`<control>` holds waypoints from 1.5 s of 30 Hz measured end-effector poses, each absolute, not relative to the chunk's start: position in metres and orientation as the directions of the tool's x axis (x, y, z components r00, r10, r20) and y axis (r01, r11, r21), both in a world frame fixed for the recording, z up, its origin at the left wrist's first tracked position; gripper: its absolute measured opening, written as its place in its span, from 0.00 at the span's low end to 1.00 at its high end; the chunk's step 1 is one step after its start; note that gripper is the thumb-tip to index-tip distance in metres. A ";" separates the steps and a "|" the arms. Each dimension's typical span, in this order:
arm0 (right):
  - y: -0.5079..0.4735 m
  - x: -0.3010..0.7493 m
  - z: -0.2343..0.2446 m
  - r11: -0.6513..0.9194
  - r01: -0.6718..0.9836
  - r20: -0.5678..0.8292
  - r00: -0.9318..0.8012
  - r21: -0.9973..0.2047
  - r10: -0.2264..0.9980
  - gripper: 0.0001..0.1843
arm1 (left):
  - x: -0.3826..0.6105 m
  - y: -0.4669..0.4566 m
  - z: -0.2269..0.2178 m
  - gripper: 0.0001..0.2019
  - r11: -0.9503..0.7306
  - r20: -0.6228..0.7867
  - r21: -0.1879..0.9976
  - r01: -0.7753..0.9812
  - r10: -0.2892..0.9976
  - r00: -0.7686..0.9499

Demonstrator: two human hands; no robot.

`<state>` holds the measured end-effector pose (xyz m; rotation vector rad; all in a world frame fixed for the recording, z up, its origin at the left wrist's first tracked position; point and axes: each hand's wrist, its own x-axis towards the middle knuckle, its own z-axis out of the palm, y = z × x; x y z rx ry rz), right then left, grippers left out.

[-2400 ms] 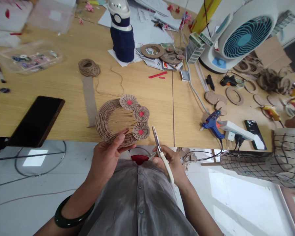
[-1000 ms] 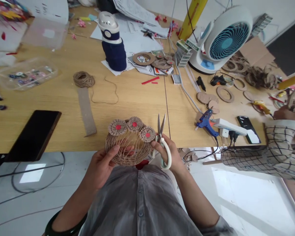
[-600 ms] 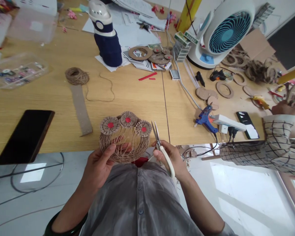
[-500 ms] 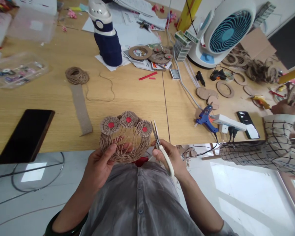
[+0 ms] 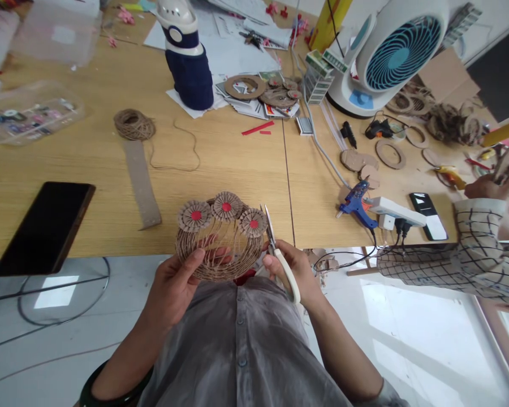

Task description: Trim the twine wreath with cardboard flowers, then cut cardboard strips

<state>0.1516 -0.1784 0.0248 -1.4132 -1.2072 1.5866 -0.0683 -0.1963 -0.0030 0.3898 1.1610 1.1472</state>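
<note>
Twine ring [image 5: 220, 273] in the left hand [image 5: 173, 291], scissors [image 5: 282, 263] at its three o'clock
The left hand pinches the rim near eight; the right hand [image 5: 297, 277] grips the scissors, long axis eleven-to-five — the right rosette [image 5: 253, 224] stands between blades and ring centre, contact unclear. Twine ball [image 5: 134, 125] toward eleven, blue glue gun [image 5: 356, 199] past two.

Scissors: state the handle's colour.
Off-white; the handle shows in the head view, the only one.
</note>
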 end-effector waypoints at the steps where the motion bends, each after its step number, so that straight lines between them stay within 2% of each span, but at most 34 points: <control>1: -0.179 0.152 0.025 -0.340 0.094 -0.352 -0.173 -0.936 0.920 0.21 | -0.068 -0.197 -0.004 0.13 0.420 -0.509 0.759 -0.497 0.860 -0.050; 10: -0.180 0.152 0.019 -0.382 0.096 -0.393 -0.151 -0.919 0.907 0.26 | -0.070 -0.197 -0.003 0.13 0.444 -0.525 0.731 -0.518 0.851 -0.013; 24: -0.181 0.152 0.018 -0.320 0.085 -0.330 -0.156 -0.944 0.931 0.23 | -0.074 -0.195 -0.001 0.15 0.437 -0.527 0.734 -0.520 0.850 -0.030; 36: -0.181 0.155 0.016 -0.351 0.206 -0.380 -0.129 -0.914 0.916 0.26 | -0.083 -0.194 -0.002 0.13 0.445 -0.518 0.752 -0.486 0.855 -0.018; 45: -0.187 0.154 0.012 -0.348 0.145 -0.368 -0.147 -0.926 0.918 0.24 | -0.078 -0.194 -0.002 0.14 0.386 -0.506 0.760 -0.523 0.856 -0.104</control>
